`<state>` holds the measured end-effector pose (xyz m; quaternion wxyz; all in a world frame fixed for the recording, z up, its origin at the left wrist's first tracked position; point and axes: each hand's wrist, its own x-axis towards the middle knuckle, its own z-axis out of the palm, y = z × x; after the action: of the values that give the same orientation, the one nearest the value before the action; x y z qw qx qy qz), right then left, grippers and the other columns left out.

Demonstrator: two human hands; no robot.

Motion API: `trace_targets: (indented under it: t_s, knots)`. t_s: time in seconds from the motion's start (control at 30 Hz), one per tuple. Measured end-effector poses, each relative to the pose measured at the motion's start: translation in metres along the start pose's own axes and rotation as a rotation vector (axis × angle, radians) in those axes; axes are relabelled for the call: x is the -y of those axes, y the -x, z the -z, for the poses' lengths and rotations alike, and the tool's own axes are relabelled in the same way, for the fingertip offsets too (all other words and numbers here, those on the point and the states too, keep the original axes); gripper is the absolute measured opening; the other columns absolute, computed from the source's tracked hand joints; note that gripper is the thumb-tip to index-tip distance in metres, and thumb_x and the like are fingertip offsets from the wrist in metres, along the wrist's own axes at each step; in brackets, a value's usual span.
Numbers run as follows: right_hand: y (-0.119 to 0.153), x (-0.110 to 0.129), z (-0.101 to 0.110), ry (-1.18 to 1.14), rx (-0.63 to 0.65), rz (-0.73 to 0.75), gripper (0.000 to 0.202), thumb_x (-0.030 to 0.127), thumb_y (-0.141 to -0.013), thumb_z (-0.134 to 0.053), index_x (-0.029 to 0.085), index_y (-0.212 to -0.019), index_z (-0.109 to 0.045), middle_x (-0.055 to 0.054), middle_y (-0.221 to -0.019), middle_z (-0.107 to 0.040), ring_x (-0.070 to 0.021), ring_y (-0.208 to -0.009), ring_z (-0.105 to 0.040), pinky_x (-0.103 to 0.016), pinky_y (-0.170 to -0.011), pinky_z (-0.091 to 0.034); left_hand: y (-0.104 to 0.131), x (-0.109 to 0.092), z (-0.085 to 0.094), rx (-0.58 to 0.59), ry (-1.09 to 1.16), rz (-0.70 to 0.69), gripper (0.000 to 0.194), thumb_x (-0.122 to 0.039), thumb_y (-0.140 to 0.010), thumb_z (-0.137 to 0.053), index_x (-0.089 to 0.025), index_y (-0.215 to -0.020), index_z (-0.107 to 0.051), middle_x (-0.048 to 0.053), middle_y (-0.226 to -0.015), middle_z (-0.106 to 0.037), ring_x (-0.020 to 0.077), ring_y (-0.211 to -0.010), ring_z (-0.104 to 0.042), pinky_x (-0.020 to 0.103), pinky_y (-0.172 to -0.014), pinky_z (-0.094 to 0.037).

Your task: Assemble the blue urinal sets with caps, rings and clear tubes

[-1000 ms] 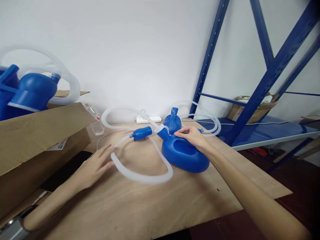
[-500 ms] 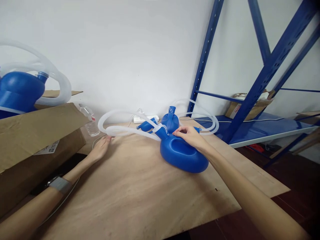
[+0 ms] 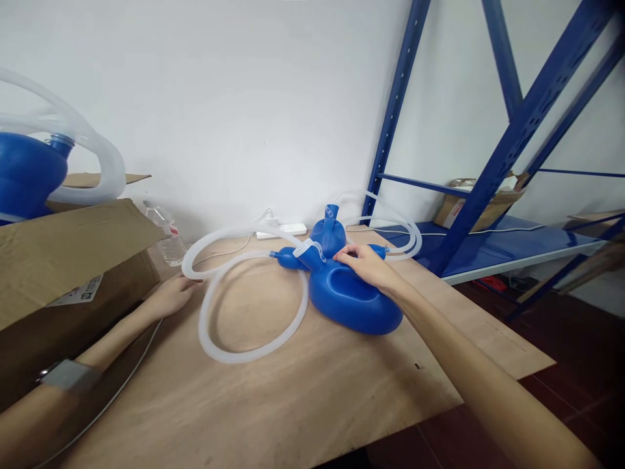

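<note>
A blue plastic bottle (image 3: 354, 299) with a short neck lies on the wooden table (image 3: 263, 404). My right hand (image 3: 364, 262) is closed on its upper edge, near the neck. A translucent white tube (image 3: 234, 357) loops over the table to the left of the bottle and ends at a small blue bulb (image 3: 290, 258). At the left end of the loops is my left hand (image 3: 170, 295), its fingertips against or just below the tube; whether they grip it is unclear. Behind stands a second blue bottle (image 3: 328, 236) with tubing.
On the left, an open cardboard box (image 3: 68, 254) has a blue bottle (image 3: 29, 172) with coiled tubing above it. A clear water bottle (image 3: 168, 241) stands beside it. A power strip (image 3: 288, 230) lies by the wall. Blue metal shelving (image 3: 488, 251) is at the right.
The tube now spreads in a wide loop toward the front, and the small bulb's tube end shows. My left hand has moved left and slightly down. My right hand remains on the bottle.
</note>
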<state>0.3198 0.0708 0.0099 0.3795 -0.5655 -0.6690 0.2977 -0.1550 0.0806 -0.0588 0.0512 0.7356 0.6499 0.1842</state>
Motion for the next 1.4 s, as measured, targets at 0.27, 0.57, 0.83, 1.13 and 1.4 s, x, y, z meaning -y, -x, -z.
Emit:
trace_targets:
  t_s: [0.27, 0.57, 0.83, 1.13, 1.4]
  knots:
    - [-0.004, -0.001, -0.001, 0.023, 0.008, -0.031, 0.024, 0.038, -0.087, -0.058, 0.021, -0.08, -0.072, -0.005, -0.094, -0.077, -0.0238, -0.091, -0.067, -0.031, -0.078, -0.048, 0.097, -0.068, 0.009, 0.141, -0.007, -0.102, 0.074, -0.073, -0.093, -0.047, -0.028, -0.151, -0.054, 0.009, -0.155, -0.056, 0.033, -0.133, -0.061, 0.043, -0.11, -0.05]
    - [0.002, 0.001, 0.002, 0.075, 0.032, -0.002, 0.044, 0.065, -0.092, -0.054, 0.022, -0.084, -0.065, -0.003, -0.089, -0.071, -0.0234, -0.089, -0.063, -0.034, -0.079, -0.047, 0.086, -0.07, -0.032, 0.039, -0.121, -0.241, 0.075, -0.072, -0.091, -0.055, -0.03, -0.153, -0.052, 0.015, -0.167, -0.037, 0.0426, -0.146, -0.045, 0.056, -0.111, -0.048]
    - [0.002, -0.005, 0.001, 0.117, 0.088, 0.038, 0.038, 0.06, -0.091, -0.06, 0.025, -0.105, -0.067, -0.005, -0.113, -0.073, -0.0262, -0.109, -0.066, -0.041, -0.098, -0.048, 0.04, -0.04, -0.03, -0.019, -0.247, -0.089, 0.053, -0.054, -0.102, -0.038, -0.024, -0.137, -0.062, 0.017, -0.148, -0.053, 0.0372, -0.131, -0.058, 0.05, -0.098, -0.054]
    - [0.022, 0.011, 0.006, 0.218, 0.379, 0.161, 0.067, 0.047, -0.081, -0.076, 0.028, -0.142, -0.056, -0.009, -0.15, -0.057, -0.0312, -0.14, -0.053, -0.046, -0.118, -0.042, 0.012, -0.041, -0.036, 0.009, -0.234, -0.048, 0.06, -0.049, -0.102, -0.029, -0.019, -0.141, -0.062, 0.017, -0.132, -0.065, 0.0374, -0.122, -0.062, 0.05, -0.096, -0.053]
    - [0.038, -0.002, -0.011, 0.171, 0.172, 0.269, 0.049, 0.052, -0.095, -0.06, 0.031, -0.14, -0.061, -0.006, -0.149, -0.06, -0.0312, -0.139, -0.055, -0.05, -0.12, -0.04, 0.031, -0.044, -0.024, 0.021, -0.203, -0.056, 0.065, -0.049, -0.099, -0.03, -0.013, -0.147, -0.055, 0.018, -0.142, -0.061, 0.0354, -0.129, -0.06, 0.048, -0.106, -0.049]
